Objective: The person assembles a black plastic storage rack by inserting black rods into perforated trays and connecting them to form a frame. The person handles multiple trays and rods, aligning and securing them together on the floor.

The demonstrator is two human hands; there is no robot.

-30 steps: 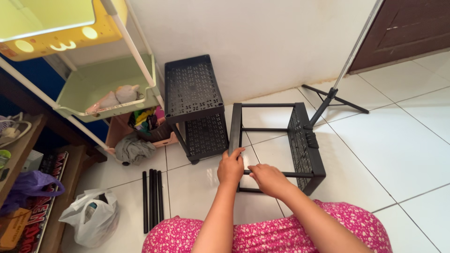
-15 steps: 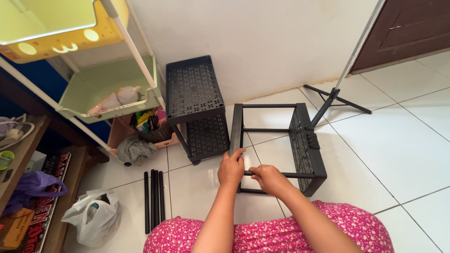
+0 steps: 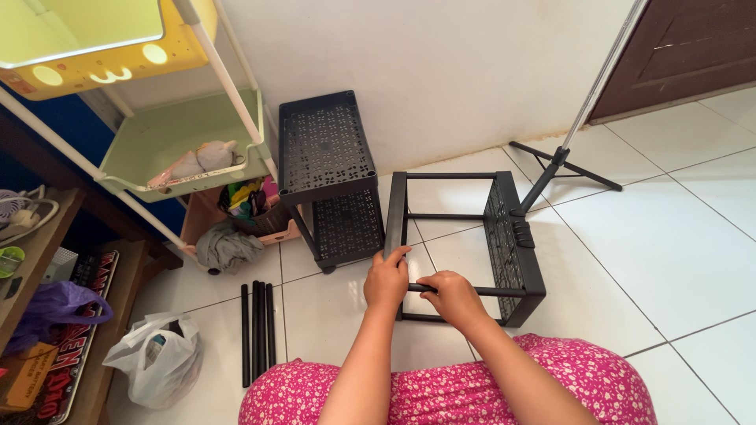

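my left hand (image 3: 387,281) is wrapped around the near end of a black shelf panel (image 3: 394,214) on the white floor (image 3: 669,260). my right hand (image 3: 451,297) pinches a thin black rod (image 3: 496,291) joined to it. more black rods (image 3: 257,330) lie well apart, left. a black rack (image 3: 327,177) stands behind.

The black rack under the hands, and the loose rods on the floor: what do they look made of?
The rack looks like matte black plastic: its panels are moulded with a perforated pattern and show no shine. The rods are smooth, uniform black tubes, plastic or coated metal; the look leaves that open. The left hand and right hand hold a crossbar.
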